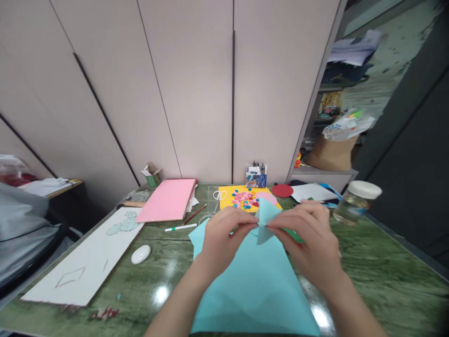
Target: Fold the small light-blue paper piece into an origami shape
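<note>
Between my two hands is a small folded piece of light blue paper (267, 213), held up above the table. My left hand (224, 234) pinches its left edge between thumb and fingers. On the other side, my right hand (308, 234) pinches its right edge the same way. Below them lies a large light blue sheet (256, 290), partly covered by my left forearm. Just behind the hands, a yellow sheet (226, 202) carries several pink, blue and yellow pom-poms (243, 200) and a pink paper circle (266, 197). White-handled scissors (219, 195) rest at its left edge.
Left on the green table stand a white board (84, 257) with drawings, a white oval mouse (141, 254), a pink pad (168, 200), a marker (180, 228) and a brown pencil (194, 214). A lidded jar (356, 203) stands right; a pen box (256, 178) and red circle (282, 190) sit behind.
</note>
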`<state>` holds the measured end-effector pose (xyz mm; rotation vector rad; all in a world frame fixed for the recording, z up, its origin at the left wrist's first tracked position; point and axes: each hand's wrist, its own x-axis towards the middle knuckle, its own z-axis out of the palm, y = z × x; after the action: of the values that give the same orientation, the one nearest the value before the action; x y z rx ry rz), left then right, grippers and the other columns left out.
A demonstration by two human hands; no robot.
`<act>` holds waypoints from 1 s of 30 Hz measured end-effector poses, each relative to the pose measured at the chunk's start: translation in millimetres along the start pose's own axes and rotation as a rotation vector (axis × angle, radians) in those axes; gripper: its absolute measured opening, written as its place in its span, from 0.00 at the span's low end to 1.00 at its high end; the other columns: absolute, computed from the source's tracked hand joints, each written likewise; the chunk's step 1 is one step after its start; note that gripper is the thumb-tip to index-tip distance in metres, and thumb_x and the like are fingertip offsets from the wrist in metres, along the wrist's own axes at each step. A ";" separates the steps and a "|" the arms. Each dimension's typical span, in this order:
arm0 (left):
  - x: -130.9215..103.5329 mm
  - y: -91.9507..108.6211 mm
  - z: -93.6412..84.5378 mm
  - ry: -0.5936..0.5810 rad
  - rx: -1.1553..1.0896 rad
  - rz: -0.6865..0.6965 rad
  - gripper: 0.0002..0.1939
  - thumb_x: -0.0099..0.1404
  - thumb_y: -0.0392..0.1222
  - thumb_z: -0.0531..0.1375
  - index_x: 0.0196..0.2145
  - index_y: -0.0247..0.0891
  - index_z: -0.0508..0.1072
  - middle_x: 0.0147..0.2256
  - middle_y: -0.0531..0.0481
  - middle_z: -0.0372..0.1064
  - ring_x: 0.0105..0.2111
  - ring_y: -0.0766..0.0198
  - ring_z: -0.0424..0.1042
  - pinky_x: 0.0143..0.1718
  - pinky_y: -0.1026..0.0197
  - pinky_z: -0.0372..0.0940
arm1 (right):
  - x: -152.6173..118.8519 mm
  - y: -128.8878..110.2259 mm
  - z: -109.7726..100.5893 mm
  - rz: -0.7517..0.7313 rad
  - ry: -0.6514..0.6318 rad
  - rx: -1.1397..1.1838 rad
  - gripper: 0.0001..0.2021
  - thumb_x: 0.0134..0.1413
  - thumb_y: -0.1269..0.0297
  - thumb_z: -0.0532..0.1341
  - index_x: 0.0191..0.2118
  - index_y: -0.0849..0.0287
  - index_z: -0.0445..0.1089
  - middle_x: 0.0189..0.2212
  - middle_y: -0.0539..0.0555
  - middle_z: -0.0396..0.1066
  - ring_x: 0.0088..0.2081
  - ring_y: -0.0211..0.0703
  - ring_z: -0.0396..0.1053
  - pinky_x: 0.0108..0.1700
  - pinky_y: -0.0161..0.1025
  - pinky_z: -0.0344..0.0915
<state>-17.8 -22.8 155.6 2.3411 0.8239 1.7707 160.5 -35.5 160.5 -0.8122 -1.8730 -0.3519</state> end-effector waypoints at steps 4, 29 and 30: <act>0.5 2.7 0.4 -0.005 -0.019 -0.049 0.03 0.58 0.32 0.61 0.30 0.37 0.73 0.27 0.52 0.74 0.28 0.68 0.72 0.31 0.67 0.67 | 0.2 -0.3 0.5 -0.022 0.011 0.018 0.08 0.47 0.74 0.64 0.33 0.53 0.70 0.25 0.49 0.74 0.31 0.43 0.62 0.43 0.47 0.58; -2.6 3.5 0.2 -0.086 0.095 0.118 0.06 0.59 0.30 0.57 0.33 0.38 0.70 0.31 0.50 0.75 0.31 0.66 0.73 0.34 0.65 0.68 | 2.7 -8.3 0.3 -0.090 -0.074 -0.135 0.05 0.52 0.72 0.60 0.33 0.54 0.68 0.27 0.50 0.73 0.33 0.44 0.64 0.45 0.46 0.57; -2.3 3.5 -0.1 -0.089 0.094 0.123 0.07 0.59 0.30 0.57 0.34 0.38 0.70 0.31 0.49 0.75 0.32 0.66 0.73 0.35 0.64 0.68 | 2.8 -8.3 0.4 -0.085 -0.073 -0.126 0.05 0.52 0.72 0.60 0.33 0.54 0.68 0.27 0.50 0.73 0.33 0.44 0.64 0.44 0.46 0.57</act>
<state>-17.1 -26.8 155.0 2.5621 0.7828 1.6921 153.9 -40.3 163.7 -0.8414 -1.9724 -0.5040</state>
